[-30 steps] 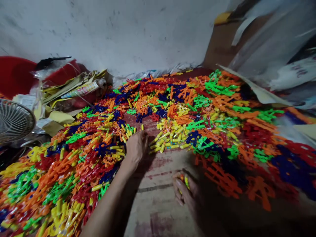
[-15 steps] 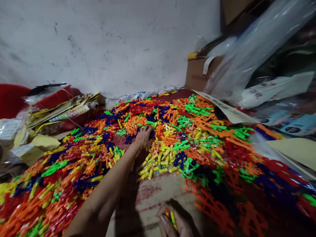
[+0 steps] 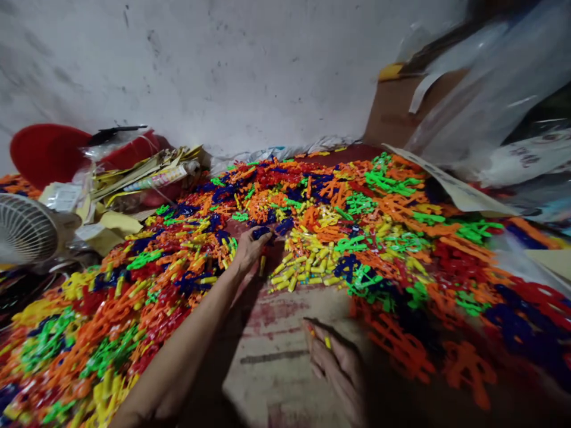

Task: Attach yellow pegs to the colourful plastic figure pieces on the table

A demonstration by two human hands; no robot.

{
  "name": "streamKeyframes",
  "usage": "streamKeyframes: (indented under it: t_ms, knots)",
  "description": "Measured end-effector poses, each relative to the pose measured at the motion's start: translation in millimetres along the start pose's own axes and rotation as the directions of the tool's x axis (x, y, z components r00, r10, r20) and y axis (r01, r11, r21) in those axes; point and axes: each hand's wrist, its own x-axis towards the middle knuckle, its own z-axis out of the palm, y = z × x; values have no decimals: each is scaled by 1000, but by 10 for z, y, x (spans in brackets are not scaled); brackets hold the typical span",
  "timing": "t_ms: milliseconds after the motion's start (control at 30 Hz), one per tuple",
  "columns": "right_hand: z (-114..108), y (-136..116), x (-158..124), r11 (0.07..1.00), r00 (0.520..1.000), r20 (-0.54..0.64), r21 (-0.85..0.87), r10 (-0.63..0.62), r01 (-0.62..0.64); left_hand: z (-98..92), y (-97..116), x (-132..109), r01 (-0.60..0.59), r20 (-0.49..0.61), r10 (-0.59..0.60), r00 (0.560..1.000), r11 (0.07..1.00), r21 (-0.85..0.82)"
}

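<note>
My left hand [image 3: 248,249] is stretched out over the pile and pinches a dark blue plastic piece [image 3: 260,233]; its exact kind is unclear. A small yellow stick-like piece [image 3: 262,265] shows just below those fingers. Nearer to me, over the brown cardboard [image 3: 272,362], my right hand [image 3: 334,359] is curled around a small yellow plastic piece [image 3: 328,342], with an orange bit at its fingertips. Beyond the cardboard lies a heap of short yellow pieces [image 3: 307,264]. Orange flat plastic pieces [image 3: 401,345] lie to the right of my right hand.
Mixed coloured plastic pieces [image 3: 134,291] spread widely on both sides. On the left stand a fan [image 3: 27,229], a red basin [image 3: 49,151] and stacked papers [image 3: 147,172]. A cardboard box [image 3: 397,110] and clear plastic sheeting [image 3: 482,101] stand back right, before a stained wall [image 3: 250,71].
My left hand has drawn back slightly from the pile and now holds the dark blue piece. My right hand has moved forward over the cardboard. The view has swung left, showing the fan.
</note>
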Motion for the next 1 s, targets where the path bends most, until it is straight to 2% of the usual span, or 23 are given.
streamKeyframes:
  t_ms: [67, 133, 167, 200, 233, 300, 367, 433, 467, 533, 633, 733, 867, 933, 1000]
  knots:
    - [31, -142, -12, 997, 1000, -9, -81, -12, 11, -37, 3, -300, 86, 17, -85, 996, 986, -145]
    - [70, -305, -23, 950, 983, 38, -252, -179, 183, -28, 13, -611, 198, 67, -187, 980, 937, -288]
    - [87, -385, -25, 890, 959, 39, -364, -280, 274, -15, 30, -765, 265, 115, -238, 964, 890, -372]
    - [99, -457, -26, 828, 946, 42, -473, -321, 302, -1, 55, -914, 328, 169, -281, 945, 826, -459]
    - [107, -515, -26, 779, 939, 16, -554, -343, 294, 13, 87, -1056, 384, 221, -314, 923, 751, -538]
    - [102, -578, -29, 758, 930, -35, -590, -366, 276, 34, 157, -1316, 455, 283, -362, 888, 617, -642]
    - [76, -563, -41, 847, 937, -112, -473, -331, 243, 53, 211, -1535, 483, 278, -415, 867, 556, -676]
    - [46, -490, -68, 960, 961, -182, -223, -210, 168, 83, 228, -1708, 508, 273, -465, 842, 514, -691]
    - [35, -445, -87, 988, 970, -199, -99, -139, 122, 104, 222, -1777, 516, 276, -480, 832, 490, -703]
    - [30, -367, -131, 997, 982, -182, 54, -39, 50, 156, 191, -1884, 534, 307, -491, 815, 431, -728]
    - [48, -313, -191, 993, 994, -110, 119, 7, 7, 237, 133, -1967, 559, 358, -500, 789, 340, -757]
    - [51, -295, -214, 980, 997, -59, 198, 41, -29, 291, 106, -1980, 583, 371, -540, 755, 294, -757]
    - [12, -229, -203, 967, 997, -61, 252, 47, -30, 336, 139, -1971, 604, 352, -591, 726, 302, -737]
    - [-12, -191, -208, 964, 997, -56, 261, 54, -38, 370, 168, -1982, 572, 281, -606, 744, 361, -737]
    - [-37, -171, -222, 964, 995, -60, 259, 74, -56, 412, 186, -2006, 517, 210, -583, 785, 430, -740]
